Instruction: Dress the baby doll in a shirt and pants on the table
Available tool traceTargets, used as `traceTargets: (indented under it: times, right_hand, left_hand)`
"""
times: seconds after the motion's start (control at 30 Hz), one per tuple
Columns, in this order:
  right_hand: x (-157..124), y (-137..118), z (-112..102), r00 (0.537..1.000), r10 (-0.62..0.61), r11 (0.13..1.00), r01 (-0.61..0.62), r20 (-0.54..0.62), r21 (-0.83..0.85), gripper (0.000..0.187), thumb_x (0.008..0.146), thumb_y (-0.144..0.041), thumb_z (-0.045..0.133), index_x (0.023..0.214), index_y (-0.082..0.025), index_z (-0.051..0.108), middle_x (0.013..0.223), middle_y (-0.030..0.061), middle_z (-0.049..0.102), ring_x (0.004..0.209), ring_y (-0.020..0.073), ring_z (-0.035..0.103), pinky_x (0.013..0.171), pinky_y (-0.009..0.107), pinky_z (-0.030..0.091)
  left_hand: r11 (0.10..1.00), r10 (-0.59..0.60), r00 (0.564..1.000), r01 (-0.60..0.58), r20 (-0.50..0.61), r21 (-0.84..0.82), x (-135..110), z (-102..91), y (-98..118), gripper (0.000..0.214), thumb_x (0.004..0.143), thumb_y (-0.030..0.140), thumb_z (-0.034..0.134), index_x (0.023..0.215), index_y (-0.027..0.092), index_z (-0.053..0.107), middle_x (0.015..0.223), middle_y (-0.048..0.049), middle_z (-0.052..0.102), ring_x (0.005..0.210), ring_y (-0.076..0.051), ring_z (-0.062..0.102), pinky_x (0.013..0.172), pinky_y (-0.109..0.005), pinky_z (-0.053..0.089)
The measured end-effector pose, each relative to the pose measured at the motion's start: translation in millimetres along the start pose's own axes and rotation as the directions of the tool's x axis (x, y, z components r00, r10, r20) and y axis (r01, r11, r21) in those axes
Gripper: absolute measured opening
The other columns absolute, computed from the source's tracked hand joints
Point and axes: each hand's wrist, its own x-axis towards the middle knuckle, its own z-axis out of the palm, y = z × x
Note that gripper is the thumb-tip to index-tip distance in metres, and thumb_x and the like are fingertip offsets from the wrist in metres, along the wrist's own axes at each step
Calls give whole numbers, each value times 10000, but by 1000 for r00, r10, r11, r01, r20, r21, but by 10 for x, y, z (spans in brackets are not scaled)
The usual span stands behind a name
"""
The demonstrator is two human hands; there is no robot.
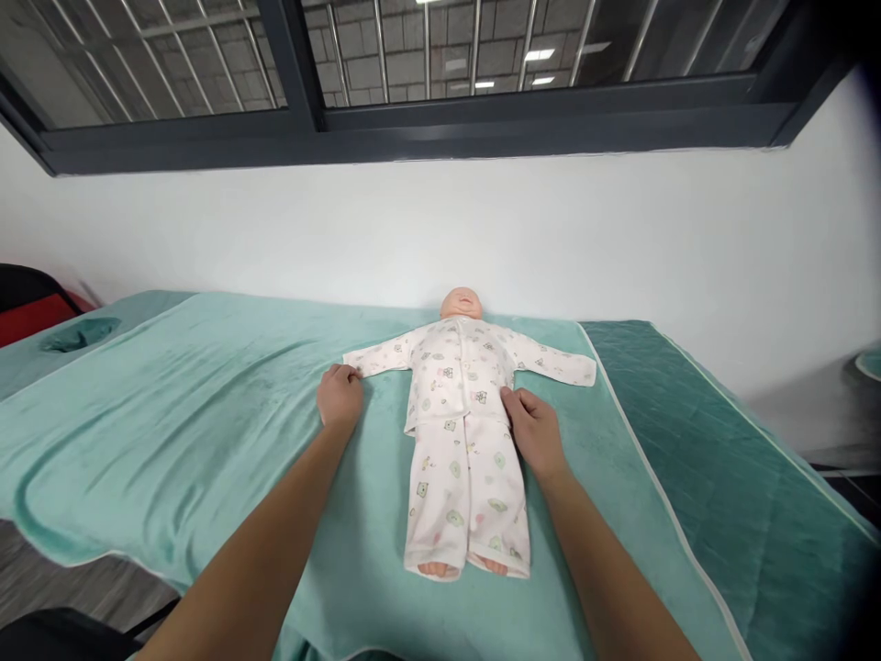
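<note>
A baby doll lies on its back, its head toward the wall and its arms stretched out sideways. It wears a white patterned shirt and matching trousers; its feet show only partly at the trouser ends. My left hand is closed at the cuff of the sleeve on the left, pinching its edge. At the right side of the shirt, near the waist, my right hand is closed with thumb and fingertips on the fabric. The other sleeve lies flat on the blanket.
A light teal blanket with folds on its left covers the bed. Darker quilted bedding shows at the right. A white wall and a dark window frame stand behind. A black and red object is at the far left.
</note>
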Motion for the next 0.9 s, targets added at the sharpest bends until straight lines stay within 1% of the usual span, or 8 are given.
traceTargets:
  times: [0.17,0.3,0.4,0.5,0.67,0.73,0.8,0.9]
  right_hand:
    - [26,43,2,1000,7,1000,-7,-27,22,489,882,-519,567,575,-222,329,556,-58,313,574,117,324,543,261,280]
    - [75,116,4,994,89,986,-78,-65,150,475,855,-530,591,558,-227,378,500,-63,361,504,114,332,478,266,284]
    - [115,165,8,984,161,951,-133,-80,279,484,834,-527,623,559,-234,353,475,-77,324,458,104,299,427,257,257]
    - [138,187,12,978,188,922,-143,-92,359,497,825,-514,643,561,-236,327,474,-85,286,447,95,278,412,248,241]
    - [133,193,4,980,169,920,-120,-103,372,504,812,-505,660,550,-227,332,489,-84,278,461,85,271,423,240,234]
    - [134,212,0,983,138,931,-89,-117,354,472,828,-500,639,559,-222,367,500,-74,332,474,90,326,443,235,283]
    - [154,251,2,981,104,947,-48,-162,319,392,851,-493,592,612,-218,446,558,-51,442,525,106,438,499,235,379]
    - [245,337,-9,955,97,970,-28,-281,240,266,856,-476,526,804,-216,541,790,9,613,731,161,609,653,284,509]
  left_hand:
    - [1000,1,1000,-1,3,0,0,-3,3,285,809,111,429,795,238,684,1043,-68,705,1034,-279,611,806,-383,458]
    - [1000,-1,1000,1,3,-3,-2,-12,13,288,809,110,428,801,233,688,1039,-71,704,1021,-278,611,815,-383,458]
    - [1000,-5,1000,5,7,-8,-5,-26,25,281,807,108,433,799,226,688,1037,-71,703,1024,-273,609,814,-370,458]
    - [1000,-11,1000,11,10,-15,-5,-37,33,278,802,102,438,799,222,689,1040,-67,703,1012,-261,610,797,-350,456]
    - [1000,-12,1000,13,10,-23,5,-32,22,264,806,109,446,788,221,685,1033,-62,702,1015,-256,608,808,-346,452]
    - [1000,-12,1000,13,9,-25,10,-27,16,267,804,106,446,791,222,686,1036,-60,702,1015,-255,608,811,-349,451]
    - [1000,-13,1000,13,6,-25,12,-24,14,267,801,103,447,790,222,686,1034,-62,702,1010,-257,609,806,-353,450]
    - [1000,-10,1000,10,-1,-24,13,-19,13,263,801,104,447,780,220,683,1021,-66,700,1007,-258,609,808,-357,449]
